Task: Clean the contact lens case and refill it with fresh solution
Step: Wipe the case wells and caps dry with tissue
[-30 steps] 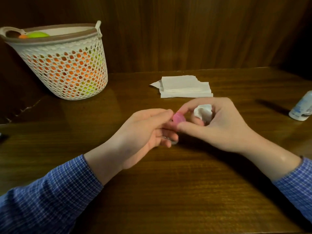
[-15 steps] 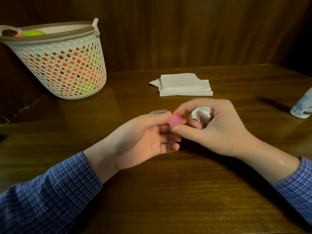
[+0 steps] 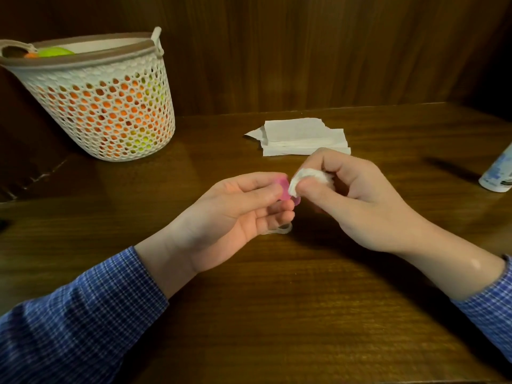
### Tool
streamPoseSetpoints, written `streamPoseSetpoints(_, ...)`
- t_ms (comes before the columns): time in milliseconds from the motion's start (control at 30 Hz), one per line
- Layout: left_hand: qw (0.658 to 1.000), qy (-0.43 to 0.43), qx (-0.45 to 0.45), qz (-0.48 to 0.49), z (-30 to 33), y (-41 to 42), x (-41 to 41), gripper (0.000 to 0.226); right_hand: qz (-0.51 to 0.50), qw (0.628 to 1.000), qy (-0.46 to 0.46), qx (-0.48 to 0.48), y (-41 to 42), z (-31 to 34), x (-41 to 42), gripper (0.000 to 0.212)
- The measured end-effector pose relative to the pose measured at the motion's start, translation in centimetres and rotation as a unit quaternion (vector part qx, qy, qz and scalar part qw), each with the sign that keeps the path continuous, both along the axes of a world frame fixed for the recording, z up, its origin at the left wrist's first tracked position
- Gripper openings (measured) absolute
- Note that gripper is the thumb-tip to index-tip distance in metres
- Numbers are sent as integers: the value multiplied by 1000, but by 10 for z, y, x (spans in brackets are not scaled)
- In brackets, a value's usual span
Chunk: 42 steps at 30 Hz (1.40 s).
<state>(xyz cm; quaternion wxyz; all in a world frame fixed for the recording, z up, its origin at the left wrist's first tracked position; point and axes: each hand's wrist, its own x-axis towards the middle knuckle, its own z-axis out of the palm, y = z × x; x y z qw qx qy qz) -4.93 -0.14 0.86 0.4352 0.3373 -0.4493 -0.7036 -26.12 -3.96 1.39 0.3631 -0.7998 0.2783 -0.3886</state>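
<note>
Lens case (image 3: 285, 189): pink, mostly hidden behind left-hand fingers; clear part below barely legible. Left hand (image 3: 238, 209) pinches it. Right hand (image 3: 357, 200) grips wadded tissue (image 3: 304, 180), touching the case. Solution bottle (image 3: 498, 173), well right of case, cut off.

No text, brand, number or sign can be read anywhere. The only printed surface is the label on the bottle (image 3: 498, 177) at the right edge of the table: it shows blue and dark patches on white, too blurred and too cut off by the frame to make out a single letter.
</note>
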Motion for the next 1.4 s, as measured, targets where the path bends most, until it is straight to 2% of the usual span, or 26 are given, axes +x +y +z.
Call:
streamPoseSetpoints(100, 1000, -21, -19, 1, 0, 1, 0, 42, -29, 999, -7, -27, 2, 1, 0, 6)
streamPoseSetpoints(233, 995, -77, -50, 25, -1, 3, 0, 30, -67, 995, 27, -62, 5, -4, 3, 8)
streamPoseSetpoints(433, 996, -80, -13, -30, 6, 3, 3, 26, -72, 963, 41, -257, 8, -6, 4, 9)
streamPoseSetpoints(500, 996, -73, -12, -49, 9, 3, 6, 28, -77, 956, 32, -282, 8, -6, 6, 9)
streamPoseSetpoints(600, 995, -81, -56, -34, 10, 4, 6, 22, -111, 975, 11, -192, 15, -7, 10, 5)
streamPoseSetpoints(667, 983, -132, -130, 16, 9, 5, 5, 24, -144, 984, 3, -105, 20, -8, 14, 5)
streamPoseSetpoints(767, 930, -220, -282, 87, 6, 7, 4, 32, -159, 987, -6, 19, 22, -6, 19, 16)
streamPoseSetpoints(867, 863, -293, -392, 126, 4, 9, 4, 32, -93, 980, -46, 167, 20, -5, 20, 22)
streamPoseSetpoints(967, 804, -342, -460, 159, 2, 11, 2, 28, -12, 955, -85, 285, 18, -4, 17, 23)
streamPoseSetpoints(1000, 788, -352, -476, 168, 1, 11, 1, 28, 3, 951, -86, 295, 17, -3, 15, 23)
streamPoseSetpoints(1067, 774, -363, -486, 179, 0, 11, 0, 29, -4, 966, -68, 248, 13, -3, 13, 26)
streamPoseSetpoints(1133, 781, -366, -471, 186, -1, 11, -1, 35, -45, 989, -35, 135, 10, -3, 11, 25)
streamPoseSetpoints(1167, 804, -352, -441, 185, -1, 11, -2, 40, -69, 995, -19, 75, 8, -3, 10, 22)
streamPoseSetpoints(1200, 846, -323, -385, 177, 0, 10, -2, 44, -89, 996, -8, 25, 7, -3, 9, 17)
streamPoseSetpoints(1267, 939, -237, -213, 133, 6, 7, 0, 41, -110, 993, 4, -48, 7, -2, 6, 10)
streamPoseSetpoints(1300, 966, -203, -128, 94, 9, 4, 0, 38, -108, 991, 15, -83, 7, -2, 5, 8)
streamPoseSetpoints(1333, 979, -184, -68, 54, 11, 3, 1, 37, -101, 988, 27, -115, 7, -3, 4, 8)
streamPoseSetpoints(1400, 985, -170, -15, -8, 13, 2, 1, 39, -83, 984, 39, -156, 7, -5, 3, 8)
